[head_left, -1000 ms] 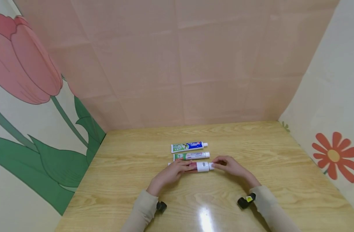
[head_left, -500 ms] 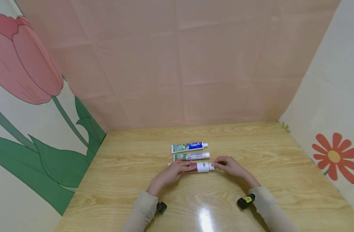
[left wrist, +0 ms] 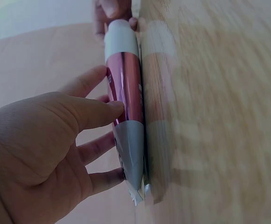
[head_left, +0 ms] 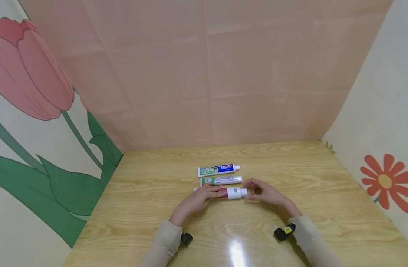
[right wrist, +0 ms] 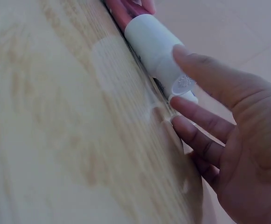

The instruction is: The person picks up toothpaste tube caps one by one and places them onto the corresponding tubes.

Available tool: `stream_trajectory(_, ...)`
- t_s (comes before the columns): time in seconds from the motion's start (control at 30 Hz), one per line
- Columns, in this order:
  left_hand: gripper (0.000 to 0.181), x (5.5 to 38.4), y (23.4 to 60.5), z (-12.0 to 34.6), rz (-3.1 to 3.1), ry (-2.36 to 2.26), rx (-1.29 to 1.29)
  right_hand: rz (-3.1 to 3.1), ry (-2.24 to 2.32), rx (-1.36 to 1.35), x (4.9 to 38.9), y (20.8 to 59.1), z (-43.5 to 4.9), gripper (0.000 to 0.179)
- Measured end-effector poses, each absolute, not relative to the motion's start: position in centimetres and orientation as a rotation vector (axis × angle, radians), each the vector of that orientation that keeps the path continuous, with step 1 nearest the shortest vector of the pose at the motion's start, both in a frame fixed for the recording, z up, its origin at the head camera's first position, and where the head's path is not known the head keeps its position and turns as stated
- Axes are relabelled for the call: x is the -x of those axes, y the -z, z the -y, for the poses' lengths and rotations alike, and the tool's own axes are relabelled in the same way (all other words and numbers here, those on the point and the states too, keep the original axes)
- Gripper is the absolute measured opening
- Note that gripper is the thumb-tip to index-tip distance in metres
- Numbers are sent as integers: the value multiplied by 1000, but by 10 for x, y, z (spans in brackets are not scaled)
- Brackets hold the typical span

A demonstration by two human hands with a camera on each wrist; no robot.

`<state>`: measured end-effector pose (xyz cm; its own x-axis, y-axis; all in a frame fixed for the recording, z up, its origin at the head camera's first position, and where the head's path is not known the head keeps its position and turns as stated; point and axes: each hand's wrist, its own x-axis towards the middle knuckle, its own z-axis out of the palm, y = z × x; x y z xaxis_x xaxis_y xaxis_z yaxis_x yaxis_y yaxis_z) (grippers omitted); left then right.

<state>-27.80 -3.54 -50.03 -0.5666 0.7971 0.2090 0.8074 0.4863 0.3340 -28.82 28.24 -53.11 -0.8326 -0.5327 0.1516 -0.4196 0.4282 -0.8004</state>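
Observation:
A pink-and-white toothpaste tube [head_left: 232,193] lies on the wooden table, cap to the right. My left hand [head_left: 197,199] holds its left part; in the left wrist view the thumb lies on one side of the tube and the other fingers reach along it. At the cap end, my right hand [head_left: 265,193] has thumb and fingers spread apart around the white cap [right wrist: 172,77]. Whether a fingertip still touches the cap is hard to tell. A green-and-white toothpaste tube [head_left: 225,180] lies just behind, and a blue-and-green toothpaste tube [head_left: 217,170] farther back, all roughly parallel.
The wooden table [head_left: 150,178] meets a pink sheet [head_left: 204,81] at the back. Painted walls with a tulip [head_left: 43,74] and a red flower [head_left: 385,181] stand at the sides. Each wrist carries a small black camera [head_left: 186,238].
My right thumb and fingers have parted from their pinch at the cap. The left hand and the tubes stay where they were.

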Motion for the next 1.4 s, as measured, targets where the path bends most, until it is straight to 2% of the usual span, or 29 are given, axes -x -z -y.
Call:
stream_trajectory(0.33, 43, 278, 502, 36, 2633, 632, 1467, -2494, 1497, 891, 287, 536, -278, 35)
stream_trajectory(0.73, 44, 278, 504, 35, 2702, 624, 1417, -2456, 1526, 832, 274, 514, -270, 29)
stream_trajectory(1.07, 44, 279, 506, 35, 2689, 622, 1432, -2534, 1464, 825, 290, 544, -282, 27)
stream_trajectory(1.4, 45, 278, 505, 35, 2679, 634, 1433, -2584, 1412, 728, 288, 542, -281, 22)
